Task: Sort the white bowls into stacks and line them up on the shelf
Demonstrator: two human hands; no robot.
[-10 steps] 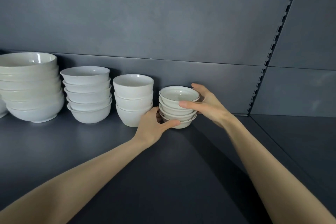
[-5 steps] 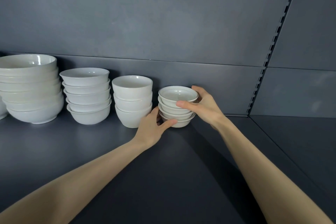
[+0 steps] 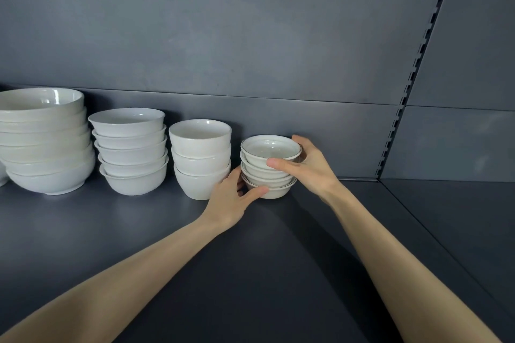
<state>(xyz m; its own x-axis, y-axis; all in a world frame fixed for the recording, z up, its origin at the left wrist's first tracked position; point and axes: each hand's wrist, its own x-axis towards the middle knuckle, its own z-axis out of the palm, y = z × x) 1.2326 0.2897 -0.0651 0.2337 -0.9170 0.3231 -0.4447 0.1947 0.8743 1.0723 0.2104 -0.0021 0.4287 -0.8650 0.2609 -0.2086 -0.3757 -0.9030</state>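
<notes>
Several stacks of white bowls stand in a row along the back of the dark shelf [image 3: 250,273]. The smallest stack [image 3: 269,170], at the right end, has thin dark rims. My left hand [image 3: 231,198] grips its bottom bowl from the left, thumb along the front. My right hand [image 3: 303,167] grips the upper bowls from the right, thumb across the front and fingers behind. To the left stand a stack of three deep bowls [image 3: 199,157], a stack of medium bowls [image 3: 129,147] and a stack of large bowls [image 3: 41,139].
A grey back wall rises right behind the stacks. A slotted upright rail [image 3: 404,97] runs up the wall at the right, where another shelf section [image 3: 459,217] begins. Part of one more white object shows at the far left edge.
The small stack and both hands have shifted slightly toward the back wall. The grips look unchanged.
</notes>
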